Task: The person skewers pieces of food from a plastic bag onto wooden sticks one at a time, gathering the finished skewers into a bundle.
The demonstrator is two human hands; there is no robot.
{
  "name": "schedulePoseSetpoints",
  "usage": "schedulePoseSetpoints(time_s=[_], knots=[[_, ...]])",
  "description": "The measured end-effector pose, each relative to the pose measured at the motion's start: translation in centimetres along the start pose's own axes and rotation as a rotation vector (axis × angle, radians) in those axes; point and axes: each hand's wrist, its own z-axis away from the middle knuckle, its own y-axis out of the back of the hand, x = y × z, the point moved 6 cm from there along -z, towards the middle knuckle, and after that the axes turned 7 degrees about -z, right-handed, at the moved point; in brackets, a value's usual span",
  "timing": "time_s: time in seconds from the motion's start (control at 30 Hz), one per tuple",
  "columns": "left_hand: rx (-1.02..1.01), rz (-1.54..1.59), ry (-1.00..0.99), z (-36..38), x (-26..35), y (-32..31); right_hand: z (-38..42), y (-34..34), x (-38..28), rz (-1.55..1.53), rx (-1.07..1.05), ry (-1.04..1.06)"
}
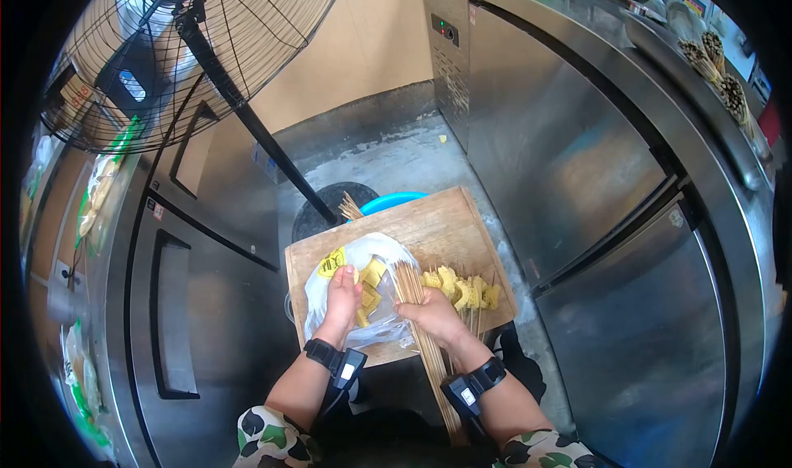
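My left hand (341,296) is closed at the fingertips on a small pale yellow food piece (357,276), over an open white plastic bag (388,248). Several yellow food pieces (371,293) lie in the bag. My right hand (435,314) is wrapped round a thick bundle of bamboo skewers (406,280), whose long ends run down toward my body. Just right of that bundle, skewered yellow food pieces (464,291) lie in a row on the wooden board (437,222). The kind of food is not clear.
Beyond the board are a blue basin (398,200) and more loose skewers (351,208). A black-caged standing fan (206,47) rises at the upper left. Steel cabinets (577,163) flank both sides. Skewer bundles (730,96) lie in a metal tray (693,96) on the right counter.
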Motion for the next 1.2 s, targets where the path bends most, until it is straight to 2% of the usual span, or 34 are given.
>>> schedulePoseSetpoints(time_s=[0.03,0.13,0.23,0.43,0.53,0.93,1.13,1.2], knots=[[0.024,-0.005,-0.011,-0.1,0.1,0.0,-0.1,0.1,0.2,0.001,0.006,-0.009],[-0.134,0.063,0.001,0.2,0.7,-1.0,-0.3,0.4,0.4,0.008,0.017,-0.028],[-0.188,0.209,0.024,0.4,1.5,-2.2,-0.1,0.3,0.1,0.008,0.014,-0.033],[-0.167,0.155,-0.078,1.0,2.8,-1.8,-0.3,0.3,0.5,-0.016,0.006,-0.021],[-0.195,0.150,-0.057,1.8,3.4,-2.3,-0.4,0.4,0.5,0.009,-0.009,-0.019],[-0.278,-0.064,-0.218,3.9,6.0,-3.3,-0.4,0.3,0.5,0.052,-0.018,-0.029],[-0.307,-0.106,-0.116,4.5,5.5,-3.6,-0.4,0.2,0.6,0.069,-0.022,-0.037],[-0.248,-0.114,-0.165,4.4,5.8,-3.6,-0.1,-0.1,0.1,0.081,-0.023,-0.050]])
